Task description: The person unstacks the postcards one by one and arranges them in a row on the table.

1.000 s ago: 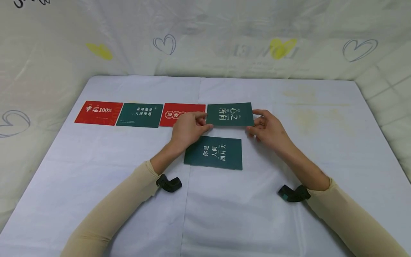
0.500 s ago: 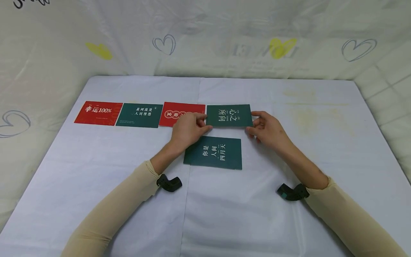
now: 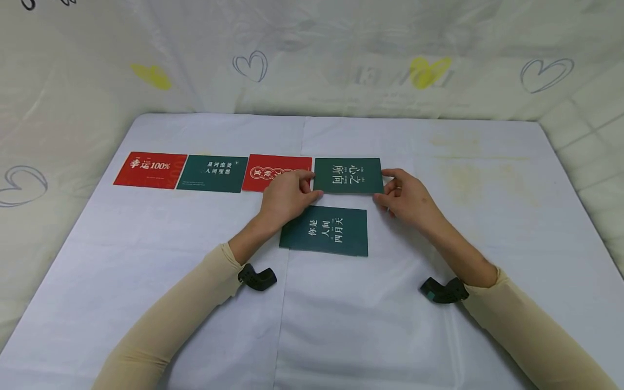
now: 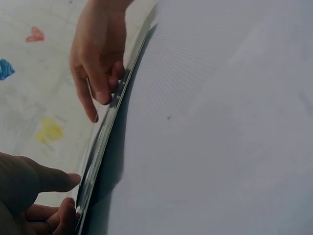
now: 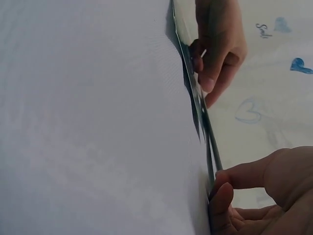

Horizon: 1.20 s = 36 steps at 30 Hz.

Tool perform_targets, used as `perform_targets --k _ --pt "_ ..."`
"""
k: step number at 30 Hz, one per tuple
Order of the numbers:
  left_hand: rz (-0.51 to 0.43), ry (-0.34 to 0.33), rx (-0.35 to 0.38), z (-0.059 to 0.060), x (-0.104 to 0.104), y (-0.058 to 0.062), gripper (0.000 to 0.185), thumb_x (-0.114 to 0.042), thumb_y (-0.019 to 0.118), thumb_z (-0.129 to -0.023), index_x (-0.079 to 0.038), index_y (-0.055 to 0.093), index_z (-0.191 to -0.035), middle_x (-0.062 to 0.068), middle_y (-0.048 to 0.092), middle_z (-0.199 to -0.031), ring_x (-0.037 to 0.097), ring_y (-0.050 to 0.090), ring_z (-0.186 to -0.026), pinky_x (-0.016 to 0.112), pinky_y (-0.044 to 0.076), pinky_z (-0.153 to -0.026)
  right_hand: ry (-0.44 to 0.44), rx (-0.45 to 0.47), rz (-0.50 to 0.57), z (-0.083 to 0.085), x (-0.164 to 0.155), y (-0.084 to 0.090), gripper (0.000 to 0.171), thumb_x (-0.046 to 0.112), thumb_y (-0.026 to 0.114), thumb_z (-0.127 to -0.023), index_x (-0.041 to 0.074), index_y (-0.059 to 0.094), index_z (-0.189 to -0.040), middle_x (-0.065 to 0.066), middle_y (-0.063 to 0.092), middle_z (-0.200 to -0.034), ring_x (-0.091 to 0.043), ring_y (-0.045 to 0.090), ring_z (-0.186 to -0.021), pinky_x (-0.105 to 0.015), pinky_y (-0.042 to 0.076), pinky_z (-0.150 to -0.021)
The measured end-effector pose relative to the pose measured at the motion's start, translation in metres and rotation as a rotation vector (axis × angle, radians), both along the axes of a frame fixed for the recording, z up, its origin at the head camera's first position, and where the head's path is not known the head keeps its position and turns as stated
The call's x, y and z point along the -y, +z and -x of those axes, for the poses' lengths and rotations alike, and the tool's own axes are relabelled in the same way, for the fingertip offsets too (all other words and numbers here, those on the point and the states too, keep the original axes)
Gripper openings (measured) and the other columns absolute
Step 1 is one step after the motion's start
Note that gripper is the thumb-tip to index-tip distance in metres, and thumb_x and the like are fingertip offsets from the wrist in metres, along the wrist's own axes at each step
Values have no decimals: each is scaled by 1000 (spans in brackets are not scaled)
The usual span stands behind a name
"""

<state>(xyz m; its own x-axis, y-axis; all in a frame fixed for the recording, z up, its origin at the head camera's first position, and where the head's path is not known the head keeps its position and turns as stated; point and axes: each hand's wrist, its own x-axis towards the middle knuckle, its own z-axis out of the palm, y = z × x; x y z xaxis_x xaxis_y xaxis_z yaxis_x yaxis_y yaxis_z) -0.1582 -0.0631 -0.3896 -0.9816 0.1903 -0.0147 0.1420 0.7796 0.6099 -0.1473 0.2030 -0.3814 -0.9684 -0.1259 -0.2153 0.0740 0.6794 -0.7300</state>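
Both hands, left hand [image 3: 284,196] and right hand [image 3: 405,196], pinch the green card [image 3: 348,175] by its ends.

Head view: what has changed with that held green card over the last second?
The green card, pinched at its ends by the left hand and right hand, came down slightly and squared up level in line with the row. The other cards, including the near green card, lie as they were.

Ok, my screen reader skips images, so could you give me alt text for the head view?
Two hands, left hand and right hand, pinch the ends of a green card at the end of a row of red and green cards on a white table. Another green card lies just below it.
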Motion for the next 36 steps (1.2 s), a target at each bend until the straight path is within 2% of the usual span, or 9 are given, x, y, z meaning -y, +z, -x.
perform_targets --k 13,26,32,36 --pt "-17 2 12 0 0 1 60 -34 82 -90 -9 64 -141 6 72 -89 18 68 -79 30 57 -68 -11 24 -57 0 2 3 65 16 69 -100 0 40 -156 -16 57 -108 -18 60 -74 -23 49 -63" --pt "-46 3 22 2 1 0 59 -31 81 -90 -8 62 -142 5 72 -91 18 68 -80 31 56 -69 -21 22 -99 1 5 1 62 14 66 -100 -3 42 -154 -18 59 -113 -25 60 -85 -23 49 -68" --pt "-92 -6 4 3 0 1 55 -29 80 -92 -8 63 -140 5 71 -93 18 67 -78 29 54 -68 -23 33 -52 0 1 8 69 24 68 -101 3 36 -159 -20 57 -126 -28 65 -95 -22 53 -70" --pt "-153 -24 -25 4 -2 4 55 -28 82 -90 -9 64 -138 6 71 -100 19 66 -82 29 56 -73 -16 -7 -15 -1 -4 15 71 29 69 -100 7 36 -160 -19 55 -135 -28 67 -104 -22 53 -73"
